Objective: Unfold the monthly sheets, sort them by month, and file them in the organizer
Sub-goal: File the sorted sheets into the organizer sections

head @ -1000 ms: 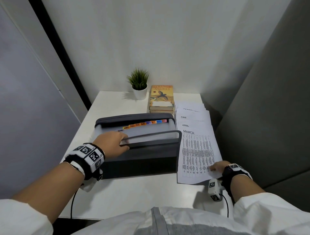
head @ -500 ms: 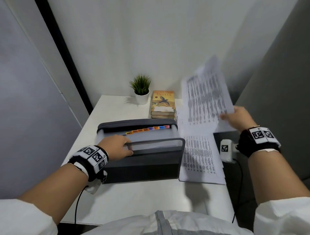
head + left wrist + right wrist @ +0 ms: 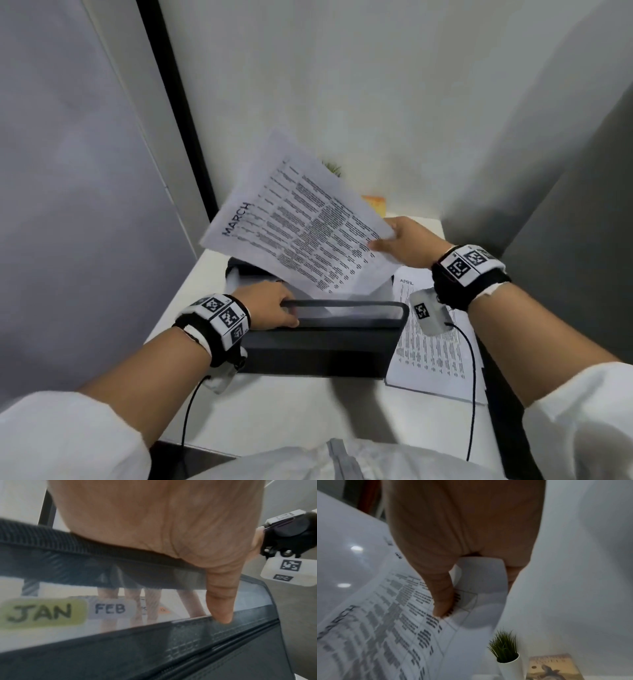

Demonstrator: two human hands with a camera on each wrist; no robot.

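Observation:
The dark grey organizer (image 3: 322, 346) stands open on the white table (image 3: 274, 411). My left hand (image 3: 287, 315) grips its front: the fingers reach in behind the translucent dividers tabbed JAN (image 3: 41, 612) and FEB (image 3: 110, 608), and the thumb (image 3: 221, 601) lies on the front rim. My right hand (image 3: 383, 240) pinches the right edge of the unfolded MARCH sheet (image 3: 301, 233), thumb (image 3: 441, 599) on top. The sheet hangs tilted over the organizer, its lower corner dipping into the opening. An APRIL sheet (image 3: 431, 342) tops the pile to the organizer's right.
A small potted plant (image 3: 504, 646) and a book (image 3: 553, 669) stand at the back of the table, mostly hidden behind the sheet in the head view. Grey partition walls close in on the left and right. Cables hang from both wrists.
My right hand lifted the MARCH sheet off the pile, uncovering APRIL, and swung it left over the organizer, turning its heading to the left. My left hand kept its hold on the organizer.

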